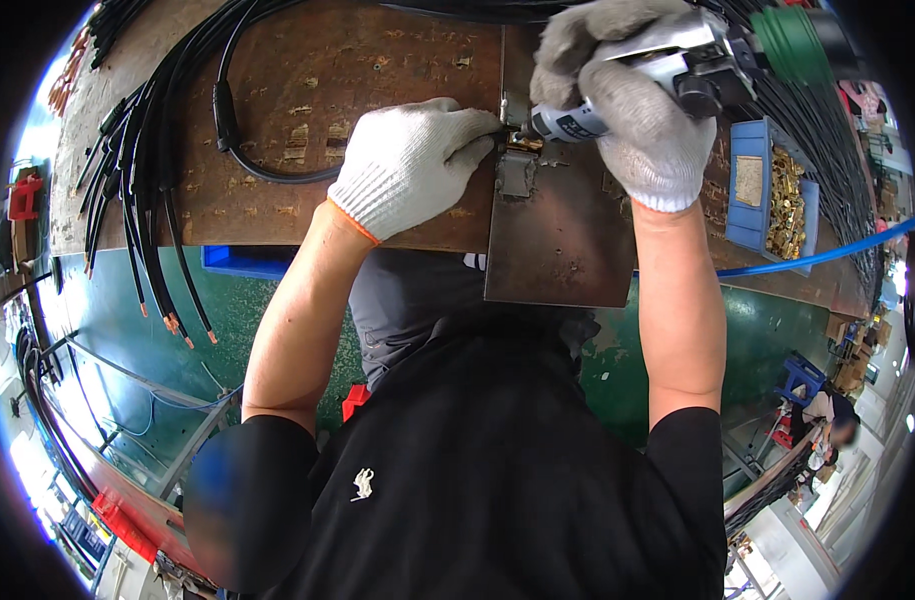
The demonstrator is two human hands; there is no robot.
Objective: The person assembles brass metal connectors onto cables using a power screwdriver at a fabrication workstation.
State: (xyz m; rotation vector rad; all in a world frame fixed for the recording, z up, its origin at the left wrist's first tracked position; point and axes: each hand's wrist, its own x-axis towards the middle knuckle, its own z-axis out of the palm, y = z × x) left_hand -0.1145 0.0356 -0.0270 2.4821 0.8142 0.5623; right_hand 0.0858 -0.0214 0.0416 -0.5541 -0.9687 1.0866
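My left hand, in a white knit glove with an orange cuff, is closed round the end of a black cable. Its fingertips reach a small brass-coloured fitting at a metal block on a steel plate. My right hand, in a greyer glove, grips a silver hand-held power tool with a green collar. The tool's narrow nose points left, close by the fitting; whether they touch I cannot tell. My right fingers wrap over the tool's body and hide part of it.
A blue bin of brass pieces stands on the worn brown bench at right, beside bundled black cables. More cables hang over the left edge. A blue hose runs off right. Another person sits far right.
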